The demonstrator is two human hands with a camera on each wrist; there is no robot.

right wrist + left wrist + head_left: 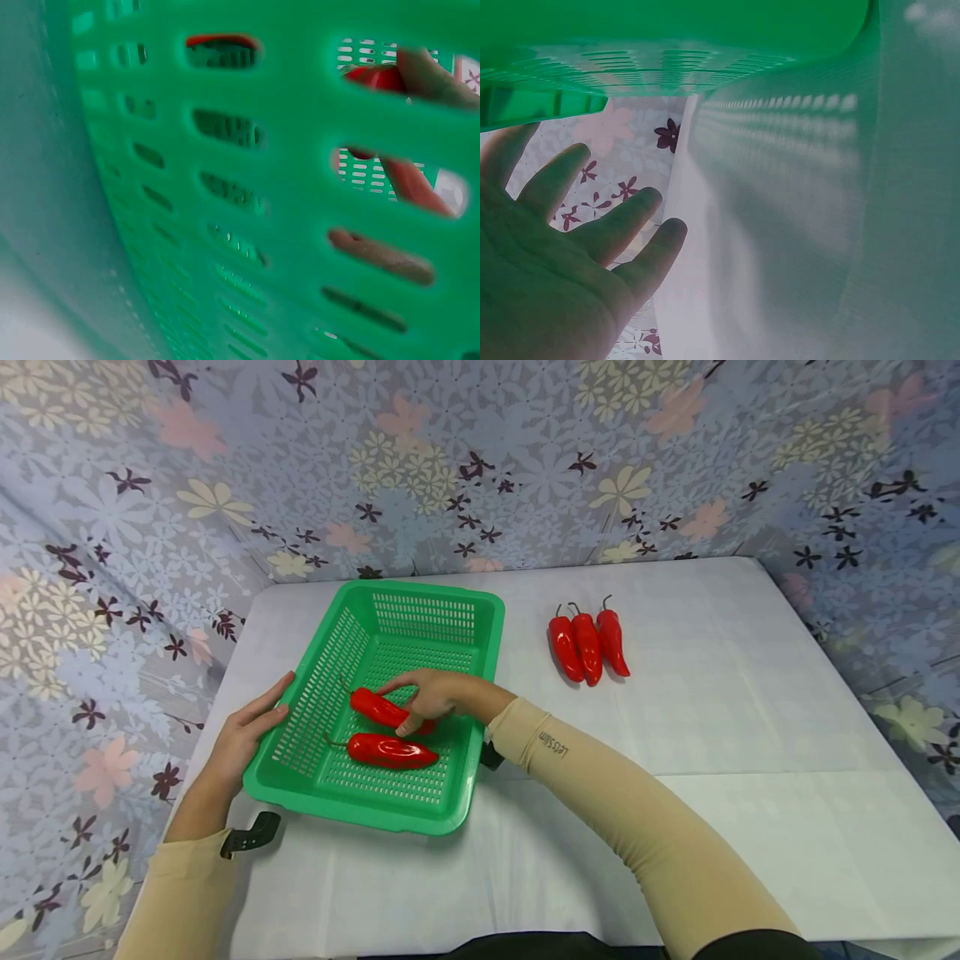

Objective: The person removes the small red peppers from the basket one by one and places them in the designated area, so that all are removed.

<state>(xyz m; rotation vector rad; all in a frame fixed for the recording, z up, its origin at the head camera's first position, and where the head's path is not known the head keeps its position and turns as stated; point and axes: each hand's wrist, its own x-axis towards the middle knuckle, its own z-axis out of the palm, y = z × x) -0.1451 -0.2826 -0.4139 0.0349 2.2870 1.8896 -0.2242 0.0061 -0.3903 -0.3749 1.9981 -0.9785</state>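
A green slotted plastic basket point(367, 818) stands on the white-covered table, holding two glossy red chili peppers. My right hand point(435, 697) reaches over its right rim. Thumb and fingers pinch the farther chili pepper point(372, 708) from either side. Just nearer to me, the other chili pepper point(390, 752) lies on the basket floor. Through the slots, the right wrist view shows fingers point(416, 184) beside red skin. At the left rim is my left hand point(243, 739), its fingers extended along the outside. In the left wrist view those fingers point(622, 221) spread apart below the green wall.
Three more red chili peppers point(587, 647) lie side by side on the white cloth point(750, 710), right of the basket, stems pointing away. Floral fabric point(525, 468) hangs behind the table and at both sides. Black wrist mounts point(255, 833) sit close to the basket.
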